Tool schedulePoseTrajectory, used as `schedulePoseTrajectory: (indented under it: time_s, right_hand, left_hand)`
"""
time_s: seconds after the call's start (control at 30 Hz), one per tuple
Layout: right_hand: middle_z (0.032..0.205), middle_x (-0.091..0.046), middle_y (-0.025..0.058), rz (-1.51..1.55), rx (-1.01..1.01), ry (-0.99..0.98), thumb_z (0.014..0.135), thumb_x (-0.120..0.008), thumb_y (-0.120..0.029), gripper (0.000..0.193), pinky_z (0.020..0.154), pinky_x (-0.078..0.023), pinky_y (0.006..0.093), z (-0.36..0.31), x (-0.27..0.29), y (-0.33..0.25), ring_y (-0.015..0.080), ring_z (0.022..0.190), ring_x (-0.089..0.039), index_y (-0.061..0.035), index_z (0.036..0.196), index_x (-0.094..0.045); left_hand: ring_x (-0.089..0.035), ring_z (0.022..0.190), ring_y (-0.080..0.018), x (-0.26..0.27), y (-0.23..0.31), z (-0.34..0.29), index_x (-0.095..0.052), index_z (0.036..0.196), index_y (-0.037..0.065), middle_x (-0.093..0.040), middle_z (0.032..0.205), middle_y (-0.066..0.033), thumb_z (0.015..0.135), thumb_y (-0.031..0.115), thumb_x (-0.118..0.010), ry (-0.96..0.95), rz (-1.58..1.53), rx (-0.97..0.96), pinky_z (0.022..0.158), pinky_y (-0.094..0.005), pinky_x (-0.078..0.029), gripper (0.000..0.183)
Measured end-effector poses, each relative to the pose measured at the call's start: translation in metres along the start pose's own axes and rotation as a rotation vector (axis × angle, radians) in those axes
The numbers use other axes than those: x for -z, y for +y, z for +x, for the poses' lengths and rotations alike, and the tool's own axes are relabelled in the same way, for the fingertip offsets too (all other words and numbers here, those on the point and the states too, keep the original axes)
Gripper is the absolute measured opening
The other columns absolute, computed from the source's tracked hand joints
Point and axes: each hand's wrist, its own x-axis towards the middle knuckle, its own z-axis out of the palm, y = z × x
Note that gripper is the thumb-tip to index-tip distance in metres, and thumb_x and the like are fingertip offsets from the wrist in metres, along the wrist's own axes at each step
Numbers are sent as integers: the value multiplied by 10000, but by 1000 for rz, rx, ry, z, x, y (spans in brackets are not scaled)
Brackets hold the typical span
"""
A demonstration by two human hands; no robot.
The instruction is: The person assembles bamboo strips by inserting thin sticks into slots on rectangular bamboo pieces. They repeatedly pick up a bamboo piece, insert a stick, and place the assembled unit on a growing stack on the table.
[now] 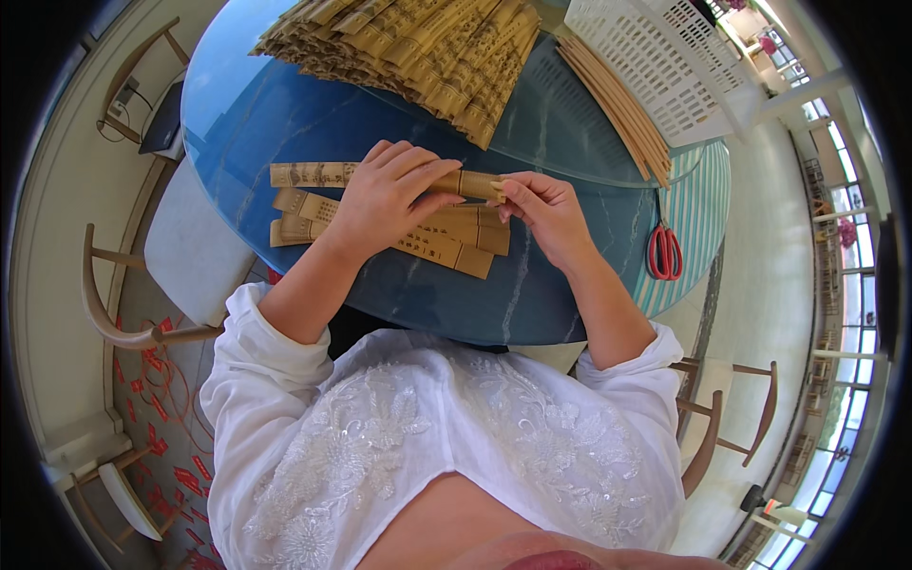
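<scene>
Both hands close together, left hand (385, 195) palm-down with fingers curled, right hand (546, 214) pinching.

1. Long tan paper sleeve (380, 177) with dark print, centre of frame, held by both hands.
2. Similar sleeves (456, 242) stacked on the blue table beneath.
3. Large fanned pile of sleeves (408, 47), top centre.

Left hand (385, 195) hides paper sleeve (304, 175) middle.
</scene>
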Motion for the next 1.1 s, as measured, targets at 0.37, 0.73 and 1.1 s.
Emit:
schedulePoseTrajectory:
  time_s: [0.37, 0.73, 1.1]
  right_hand:
    - [897, -709, 91, -66, 89, 64, 991, -652, -154, 207, 718, -508, 248, -2, -1, -9, 110, 749, -600, 19, 1088, -711]
    - [830, -689, 76, 216, 203, 209, 972, -684, -171, 208, 676, -504, 241, 1, 63, -39, 98, 678, -576, 15, 1057, -723]
    - [826, -681, 26, 386, 272, 372, 980, -677, -227, 263, 668, -491, 207, 5, 75, -46, 59, 679, -559, 1, 1107, -708]
  left_hand:
    - [-615, 880, -249, 4, 6, 6, -700, 1174, 85, -669, 1000, -55, 716, 202, -852, -14, 74, 8, 788, -376, -480, 497]
    - [-649, 924, -232, 18, -11, 5, -728, 1141, 128, -694, 1067, -33, 754, 153, -850, 140, 352, 49, 813, -369, -501, 406]
    - [-630, 895, -195, 39, 10, 34, -729, 1153, 131, -657, 1125, -6, 835, 138, -772, 136, 564, -74, 797, -342, -508, 321]
